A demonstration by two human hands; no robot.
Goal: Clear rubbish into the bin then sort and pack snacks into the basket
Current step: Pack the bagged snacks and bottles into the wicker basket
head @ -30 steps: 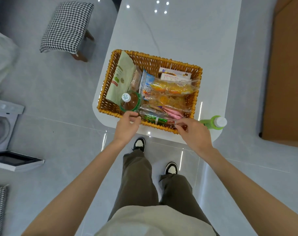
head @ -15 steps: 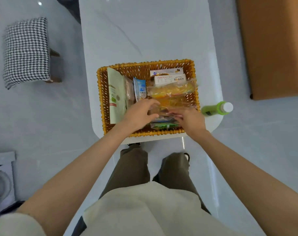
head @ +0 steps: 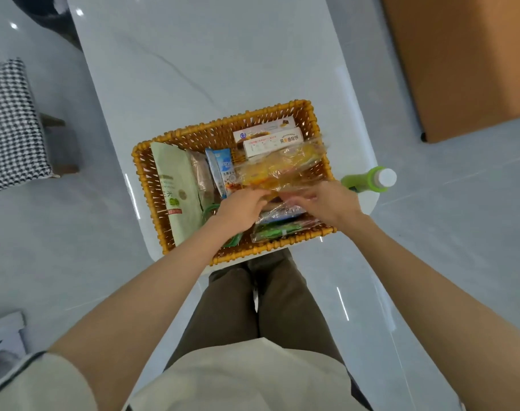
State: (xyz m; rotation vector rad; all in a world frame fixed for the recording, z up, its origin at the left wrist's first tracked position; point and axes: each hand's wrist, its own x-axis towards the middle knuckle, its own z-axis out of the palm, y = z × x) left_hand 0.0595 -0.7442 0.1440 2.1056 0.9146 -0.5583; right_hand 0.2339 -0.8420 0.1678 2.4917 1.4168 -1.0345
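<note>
Where a wicker basket point(head: 309, 114) sits at the glossy white worktop's point(head: 193, 69) near edge, the left hand point(head: 241, 206) pinches a clear packet point(head: 282, 167) of yellow snacks inside; the right hand's point(head: 327, 203) grip is too blurred to tell. A white box point(head: 270, 143) bears Chinese lettering; a green bottle point(head: 368, 180) lies alongside.

Home, likely living room: glossy tiled floor point(head: 74, 232), white marble-look table point(head: 223, 54), houndstooth stool point(head: 12, 126), wicker snack basket point(head: 147, 185).

Houndstooth stool point(head: 12, 126), brown panel point(head: 466, 60)
</note>
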